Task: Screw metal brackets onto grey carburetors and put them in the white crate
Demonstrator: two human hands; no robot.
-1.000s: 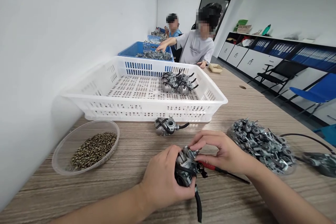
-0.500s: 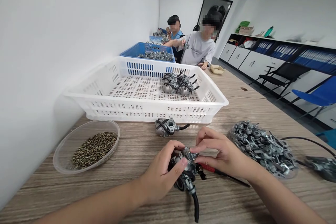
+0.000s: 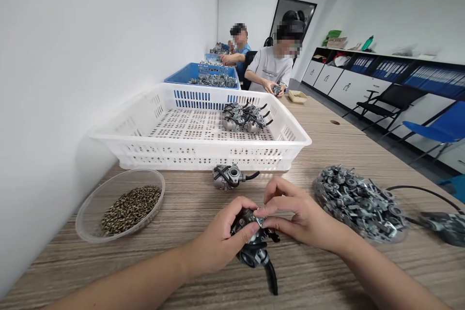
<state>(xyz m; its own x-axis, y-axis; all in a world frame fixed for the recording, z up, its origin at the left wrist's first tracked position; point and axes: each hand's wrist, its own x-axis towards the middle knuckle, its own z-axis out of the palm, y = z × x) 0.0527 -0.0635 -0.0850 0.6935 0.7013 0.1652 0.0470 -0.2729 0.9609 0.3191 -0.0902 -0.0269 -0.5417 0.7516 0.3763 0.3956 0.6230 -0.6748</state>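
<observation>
I have my left hand [image 3: 221, 242] closed in a firm grip around a silver-and-black metal carburettor [image 3: 254, 255], fingers behind it and thumb across its top, low in the head view and over the wood-grained brown worktop [image 3: 90, 264]. My right hand [image 3: 298, 215] comes in from the other side, thumb and forefinger pinched on a small bright metal piece [image 3: 259, 221] at the carburettor's upper end; with the fingertips in the way, I can't fairly tell whether that piece is loose or part of the body. The relation that counts is here: the bright piece sits just beyond the left thumb's tip, right at the right hand's pinch, while the carburettor's long axis slants from the upper left toward me and to the right, its black rubber hose [image 3: 271, 278] trailing off the near end. Both hands are on the work, the left having the body and the right its far end. Beyond them, a second silver carburettor with a black hose [image 3: 227, 177] lies just in front of the white perforated plastic basket [image 3: 218, 143]. A clear oval tub of brass-coloured screws [image 3: 83, 218] stands to the left, and a heap of grey metal levers [image 3: 359, 203] to the right.
</observation>
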